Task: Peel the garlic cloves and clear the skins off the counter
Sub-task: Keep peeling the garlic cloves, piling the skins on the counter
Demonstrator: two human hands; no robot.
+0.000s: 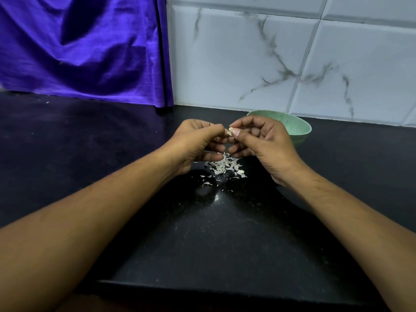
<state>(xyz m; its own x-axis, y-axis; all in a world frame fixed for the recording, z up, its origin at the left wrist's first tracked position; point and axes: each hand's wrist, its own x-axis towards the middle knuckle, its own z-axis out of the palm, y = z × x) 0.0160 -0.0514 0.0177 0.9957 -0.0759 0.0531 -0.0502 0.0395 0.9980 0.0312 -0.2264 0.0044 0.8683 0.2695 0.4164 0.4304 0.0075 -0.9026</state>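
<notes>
A white marble-veined tiled wall point(292, 52) runs behind the scene, and a purple cloth point(78, 46) hangs to its left, its hem reaching the black tabletop point(225, 233). A green bowl point(297, 127) stands near the wall, just behind the right hand point(265, 140), which partly hides it. What the bowl holds cannot be seen from here.

The left hand point(195, 143) and the right hand are raised together above the tabletop, fingertips meeting. Both are curled and pinch one small garlic clove point(230, 131) between thumbs and forefingers. The right thumbnail lies against the clove, so the step in hand looks like picking its skin loose.

Directly below lies the pile of skins point(225, 166), with thin flakes scattered toward the person. A pale lump at the pile's right edge may be another clove, but it is too small to tell.

The risks come from how small and light everything is. The clove is held only by fingertips, so a hard tug with the nail could flick it out, and it might drop into the skins and be lost among them. The papery flakes could drift further with any quick sweep of an arm, which would widen the mess. A careless move of the right wrist could also knock the bowl behind it.
</notes>
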